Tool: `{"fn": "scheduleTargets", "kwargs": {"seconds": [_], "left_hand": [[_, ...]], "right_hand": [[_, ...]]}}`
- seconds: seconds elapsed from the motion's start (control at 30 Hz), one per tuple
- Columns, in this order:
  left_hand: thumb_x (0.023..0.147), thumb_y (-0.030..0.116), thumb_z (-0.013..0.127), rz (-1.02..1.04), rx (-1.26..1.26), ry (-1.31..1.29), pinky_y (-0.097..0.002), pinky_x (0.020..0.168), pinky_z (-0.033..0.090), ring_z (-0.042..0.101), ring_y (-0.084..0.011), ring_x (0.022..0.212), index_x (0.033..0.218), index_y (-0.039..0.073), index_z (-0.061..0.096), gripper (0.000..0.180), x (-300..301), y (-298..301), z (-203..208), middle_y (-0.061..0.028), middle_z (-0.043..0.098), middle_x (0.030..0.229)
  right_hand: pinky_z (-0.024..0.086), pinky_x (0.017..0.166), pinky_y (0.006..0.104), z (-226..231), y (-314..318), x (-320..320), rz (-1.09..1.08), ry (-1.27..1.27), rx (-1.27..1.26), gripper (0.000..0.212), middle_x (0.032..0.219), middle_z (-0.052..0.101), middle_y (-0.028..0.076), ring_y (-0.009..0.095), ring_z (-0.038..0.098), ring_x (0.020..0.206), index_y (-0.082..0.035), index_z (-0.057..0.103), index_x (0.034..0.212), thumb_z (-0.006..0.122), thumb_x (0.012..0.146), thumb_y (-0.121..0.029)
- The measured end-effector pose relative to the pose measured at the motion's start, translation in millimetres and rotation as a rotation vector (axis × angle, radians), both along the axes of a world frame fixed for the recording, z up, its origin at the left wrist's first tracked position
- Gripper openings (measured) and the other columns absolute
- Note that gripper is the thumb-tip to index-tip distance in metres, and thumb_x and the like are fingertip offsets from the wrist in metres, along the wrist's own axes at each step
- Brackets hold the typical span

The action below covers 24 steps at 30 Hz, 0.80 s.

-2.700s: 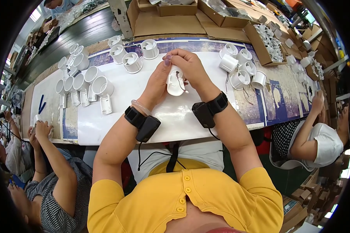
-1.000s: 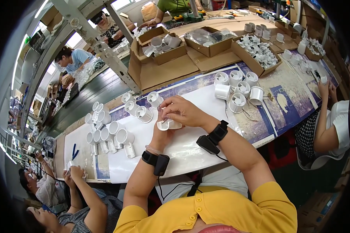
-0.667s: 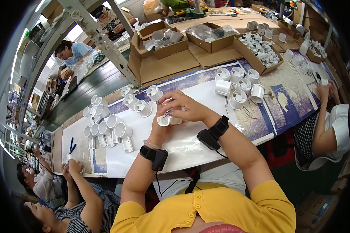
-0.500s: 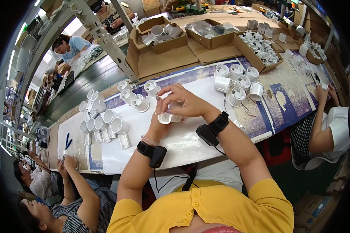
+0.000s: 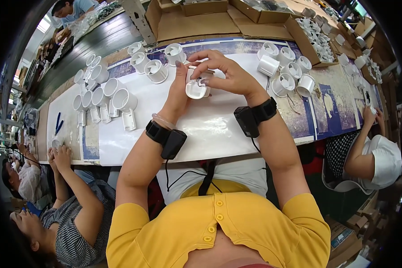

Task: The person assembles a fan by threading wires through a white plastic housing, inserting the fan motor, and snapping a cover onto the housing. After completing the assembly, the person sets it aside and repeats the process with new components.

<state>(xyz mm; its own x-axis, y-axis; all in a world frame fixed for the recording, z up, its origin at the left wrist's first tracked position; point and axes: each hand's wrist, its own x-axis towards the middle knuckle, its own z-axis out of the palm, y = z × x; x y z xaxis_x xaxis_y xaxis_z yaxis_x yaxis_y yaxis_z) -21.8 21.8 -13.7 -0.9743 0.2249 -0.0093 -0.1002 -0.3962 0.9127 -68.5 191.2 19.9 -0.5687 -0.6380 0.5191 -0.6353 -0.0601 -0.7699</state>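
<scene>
**Working the Lead in the White Housing (image 5: 194, 91)**

Position: the white housing is held above the surface (image 5: 174, 143), midway between its left and right edges and nearer the far edge than the near one.

Grip state: the left grip (image 5: 179, 89) is clamped on the left side of the housing. The right grip (image 5: 231, 76) has bent fingers over the top and the thumb at the open end; whether it pinches the dark lead (image 5: 198, 81) or only presses cannot be told.

Procedure (judged): the step appears to be arranging the lead inside. Keep the left grip firm and the open end facing the operator. Guide the lead with light fingertip pressure; do not pull on it or trap it against the rim.

Containers:
- Carton (image 5: 302, 43), far right corner: heaped with small white parts.
- Carton wall (image 5: 263, 18), beyond the far edge: clear plastic wrapping within.
- Cups with inserts (image 5: 282, 85), toward the right edge: finned white pieces inside.
- Armed cups (image 5: 124, 99), toward the left edge: no inserts visible.
</scene>
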Motion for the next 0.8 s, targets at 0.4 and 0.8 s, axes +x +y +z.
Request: {"fn": "scheduleTargets", "kwargs": {"seconds": [0.4, 0.8], "left_hand": [[0.091, 0.067, 0.020, 0.032, -0.046, 0.058, -0.0340, 0.074, 0.057, 0.064, -0.0201, 0.092, 0.129, 0.006, 0.037, 0.074, 2.2, 5.4, 1.8, -0.0124, 0.058, 0.109], [0.090, 0.069, 0.023, -0.001, 0.004, 0.040, -0.0365, 0.075, 0.057, 0.062, -0.0210, 0.098, 0.129, 0.008, 0.040, 0.074, -0.1, 2.3, 0.3, -0.0103, 0.058, 0.110]], "right_hand": [[0.038, 0.098, 0.0354, -5.9, -6.5, -2.3, 0.049, -0.301, -0.210, 0.011, 0.112, 0.062, 0.005, 0.022, 0.052, 0.109, -0.013, 0.070, 0.093, 0.065, 0.083, -0.013], [0.041, 0.094, 0.0330, -3.2, -7.5, -2.6, 0.017, 0.051, -0.045, 0.010, 0.112, 0.062, 0.005, 0.018, 0.055, 0.104, -0.009, 0.066, 0.095, 0.064, 0.086, -0.012]]}}
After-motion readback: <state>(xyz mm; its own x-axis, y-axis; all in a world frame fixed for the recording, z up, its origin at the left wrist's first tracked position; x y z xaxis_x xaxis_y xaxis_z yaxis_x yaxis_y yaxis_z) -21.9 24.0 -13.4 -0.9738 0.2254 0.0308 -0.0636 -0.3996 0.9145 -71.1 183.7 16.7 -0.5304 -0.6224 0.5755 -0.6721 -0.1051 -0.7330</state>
